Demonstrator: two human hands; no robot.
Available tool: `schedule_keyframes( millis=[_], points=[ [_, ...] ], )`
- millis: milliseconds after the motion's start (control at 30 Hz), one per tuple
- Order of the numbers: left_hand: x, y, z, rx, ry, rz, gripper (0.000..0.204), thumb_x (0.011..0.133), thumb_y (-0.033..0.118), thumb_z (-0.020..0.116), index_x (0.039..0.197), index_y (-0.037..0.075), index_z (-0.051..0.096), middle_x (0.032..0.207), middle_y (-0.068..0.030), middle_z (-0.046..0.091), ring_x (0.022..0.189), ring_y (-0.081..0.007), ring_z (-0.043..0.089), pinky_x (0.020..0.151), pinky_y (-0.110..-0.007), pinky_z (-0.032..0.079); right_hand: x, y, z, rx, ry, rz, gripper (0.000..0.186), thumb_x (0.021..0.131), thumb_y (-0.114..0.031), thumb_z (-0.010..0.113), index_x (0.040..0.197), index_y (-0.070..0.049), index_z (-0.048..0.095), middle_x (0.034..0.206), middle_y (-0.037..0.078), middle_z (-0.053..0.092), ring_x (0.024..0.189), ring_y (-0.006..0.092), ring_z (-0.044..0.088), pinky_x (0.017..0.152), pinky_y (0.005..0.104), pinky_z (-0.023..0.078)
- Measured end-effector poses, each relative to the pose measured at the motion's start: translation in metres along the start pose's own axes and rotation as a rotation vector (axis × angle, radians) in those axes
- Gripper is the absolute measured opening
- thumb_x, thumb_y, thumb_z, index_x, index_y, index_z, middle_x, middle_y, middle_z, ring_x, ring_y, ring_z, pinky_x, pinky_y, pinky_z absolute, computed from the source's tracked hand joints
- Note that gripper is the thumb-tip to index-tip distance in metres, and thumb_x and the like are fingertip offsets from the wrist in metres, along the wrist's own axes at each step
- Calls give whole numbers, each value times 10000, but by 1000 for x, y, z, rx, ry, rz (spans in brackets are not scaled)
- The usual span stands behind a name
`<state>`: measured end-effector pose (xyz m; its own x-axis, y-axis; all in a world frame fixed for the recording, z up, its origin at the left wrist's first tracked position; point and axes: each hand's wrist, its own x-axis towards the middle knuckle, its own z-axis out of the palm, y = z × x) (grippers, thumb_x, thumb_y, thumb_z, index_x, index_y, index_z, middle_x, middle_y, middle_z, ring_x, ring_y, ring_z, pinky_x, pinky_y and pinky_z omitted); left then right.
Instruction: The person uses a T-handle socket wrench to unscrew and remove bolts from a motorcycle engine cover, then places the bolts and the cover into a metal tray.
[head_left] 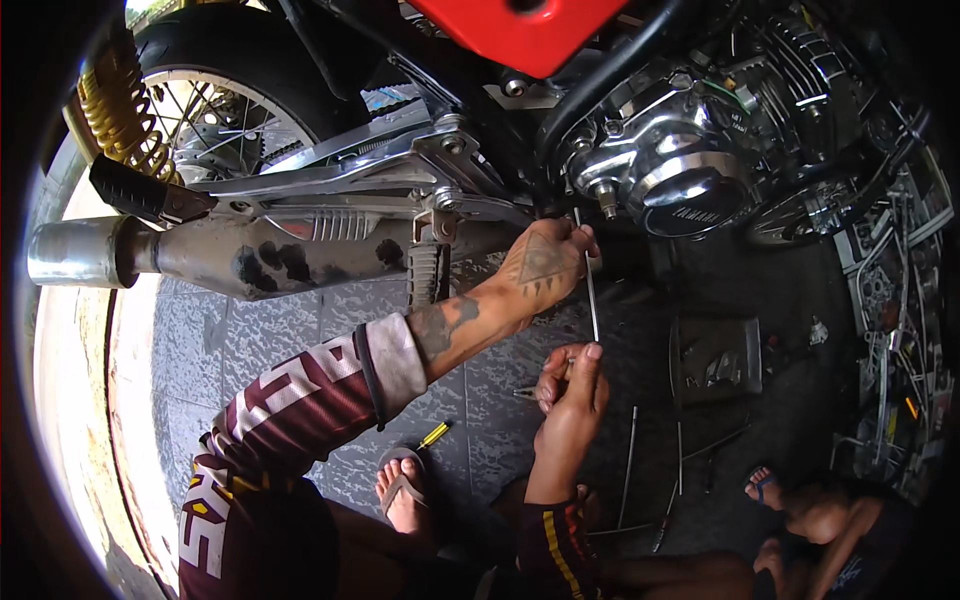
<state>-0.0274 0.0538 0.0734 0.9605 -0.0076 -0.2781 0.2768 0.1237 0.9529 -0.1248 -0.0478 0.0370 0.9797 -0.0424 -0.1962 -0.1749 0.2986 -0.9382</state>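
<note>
My left hand [550, 264] reaches under the motorcycle's engine [690, 165], its fingers closed round the upper part of a thin metal rod [592, 300]. A short tip of the rod shows above those fingers, beside the frame and below a shiny shaft end [606, 196]. Lower down, my right hand [572, 392] is closed, thumb upward, at the rod's bottom end. What the rod's lower end looks like is hidden in that hand. My left forearm passes close to the footpeg [428, 275] and the exhaust muffler [320, 262].
Several long metal tools [629, 465] lie on the dark tiled floor at the right, near a shallow tray [745, 385] holding small items. A yellow-handled screwdriver [433, 435] lies by my foot. Another person's legs [815, 520] show at lower right. Metal parts [900, 330] crowd the right edge.
</note>
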Motion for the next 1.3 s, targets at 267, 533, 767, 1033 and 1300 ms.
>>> schedule_keyframes(
  millis=[267, 533, 767, 1033, 1300],
  points=[
    [7, -3, -5, 10, 87, 86, 341, 950, 255, 428, 804, 0, 602, 651, -56, 533, 594, -120, 475, 562, -282, 388, 8, -1, -1, -126, -46, -55, 426, 985, -367, 339, 740, -55, 493, 549, -22, 408, 460, 46, 356, 425, 197, 263],
    [13, 0, -10, 50, 55, 56, 325, 957, 304, 429, 901, 32, 597, 688, -2, 535, 559, -53, 415, 473, -207, 315, 16, -1, -2, -180, -90, -28, 419, 989, -347, 333, 741, -52, 497, 548, -19, 414, 463, 43, 365, 426, 195, 266],
    [8, 6, -15, -54, 0, 18, 325, 954, 307, 440, 863, 33, 588, 602, 26, 459, 470, -41, 365, 405, -203, 262, 20, -7, -5, -349, -115, -65, 470, 984, -382, 328, 741, -32, 526, 541, 11, 446, 416, 56, 355, 395, 218, 272],
    [-14, 8, -10, 52, -282, -218, 354, 935, 346, 477, 799, 36, 581, 544, 38, 410, 418, -46, 339, 369, -209, 241, 26, 1, -4, 99, -45, 9, 376, 961, -371, 410, 843, -30, 515, 607, 22, 474, 458, 48, 369, 411, 205, 298],
    [-9, 4, -10, 216, -175, -84, 373, 928, 318, 473, 771, 12, 617, 634, -44, 535, 567, -131, 464, 528, -296, 362, 27, -3, -12, -287, -103, -488, 320, 844, -33, 599, 1154, -14, 522, 923, 89, 612, 694, 73, 552, 490, 168, 383]
  ],
)
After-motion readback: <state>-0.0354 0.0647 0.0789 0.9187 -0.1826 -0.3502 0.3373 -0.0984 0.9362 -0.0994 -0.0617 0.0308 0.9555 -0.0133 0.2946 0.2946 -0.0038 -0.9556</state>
